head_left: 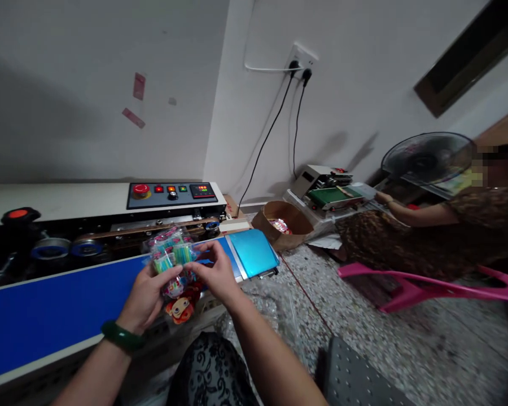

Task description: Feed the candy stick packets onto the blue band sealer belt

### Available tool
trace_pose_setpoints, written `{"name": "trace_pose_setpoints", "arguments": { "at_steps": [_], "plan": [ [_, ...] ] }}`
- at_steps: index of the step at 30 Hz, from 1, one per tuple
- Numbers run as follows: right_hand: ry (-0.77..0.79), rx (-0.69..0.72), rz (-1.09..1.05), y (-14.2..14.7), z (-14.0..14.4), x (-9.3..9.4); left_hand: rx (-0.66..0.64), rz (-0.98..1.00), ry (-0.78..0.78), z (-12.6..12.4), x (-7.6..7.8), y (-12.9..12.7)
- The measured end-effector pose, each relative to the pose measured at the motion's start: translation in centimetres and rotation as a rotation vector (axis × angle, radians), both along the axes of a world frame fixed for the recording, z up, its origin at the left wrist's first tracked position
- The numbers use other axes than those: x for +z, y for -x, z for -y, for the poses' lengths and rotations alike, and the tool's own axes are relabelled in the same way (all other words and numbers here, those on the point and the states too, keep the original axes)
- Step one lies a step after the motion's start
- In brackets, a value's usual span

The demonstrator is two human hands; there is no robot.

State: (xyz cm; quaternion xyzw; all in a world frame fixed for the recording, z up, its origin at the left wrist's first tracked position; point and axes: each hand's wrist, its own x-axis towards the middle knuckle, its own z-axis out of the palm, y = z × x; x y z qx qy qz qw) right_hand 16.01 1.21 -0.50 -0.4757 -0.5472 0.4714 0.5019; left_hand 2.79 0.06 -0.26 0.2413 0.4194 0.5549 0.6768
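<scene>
A clear plastic packet (173, 254) of colourful striped pieces is held in front of me, above the blue belt of the band sealer. At its lower end shows a red and orange cartoon figure (180, 309). My left hand (146, 296), with a green bangle at the wrist, is closed round the packet's left side, thumb on top. My right hand (215, 273) pinches its right edge between thumb and fingers. Behind the packet runs the sealer's band, and the blue conveyor belt (59, 304) stretches to the left. The packet's underside is hidden.
The sealer's control panel (173, 195) has a red stop button and lit display. A shiny blue sheet (254, 252) covers the belt's right end. Beyond stand a cardboard box (262, 223) holding packets, a smaller green-belted machine (334, 195), a seated person, a fan (427, 160) and a pink chair (406, 282).
</scene>
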Motion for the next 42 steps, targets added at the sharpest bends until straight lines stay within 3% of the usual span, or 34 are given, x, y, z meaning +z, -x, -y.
{"name": "trace_pose_setpoints", "arguments": {
  "at_steps": [4, 7, 15, 20, 23, 27, 31, 35, 38, 42],
  "plan": [
    [-0.026, -0.061, 0.225, 0.2, 0.2, -1.1, -0.005, -0.009, -0.013, 0.2, 0.4, -0.4],
    [0.002, -0.045, 0.244, -0.2, 0.0, -1.3, -0.027, -0.046, 0.018, 0.3, 0.5, -0.6],
    [0.030, 0.001, -0.263, -1.0, 0.3, -1.2, -0.027, 0.027, -0.025, -0.2, -0.4, -1.3],
    [0.134, -0.242, -0.451, -4.3, -1.3, -2.2, 0.049, 0.025, 0.007, -0.7, -0.8, -0.8],
    [0.272, -0.319, -0.382, -7.0, -3.3, -2.6, 0.053, 0.029, 0.000, -0.8, -1.0, -0.4],
    [0.438, -0.204, -0.194, -8.8, -5.7, -2.8, 0.048, 0.019, 0.013, -0.7, -1.0, -0.1],
    [0.495, -0.144, -0.120, -8.2, -7.3, -3.0, 0.038, 0.010, 0.025, -0.5, -0.7, -0.2],
    [0.479, -0.129, -0.087, -6.9, -8.0, -2.7, 0.021, -0.002, 0.032, -0.5, -0.4, -0.3],
    [0.379, -0.155, -0.092, -5.7, -6.9, -1.6, 0.010, 0.007, 0.011, -0.5, -0.4, -0.3],
    [0.255, 0.187, -0.172, -3.7, -3.7, -0.2, -0.019, 0.035, -0.015, -0.5, -0.8, -0.4]
  ]
}}
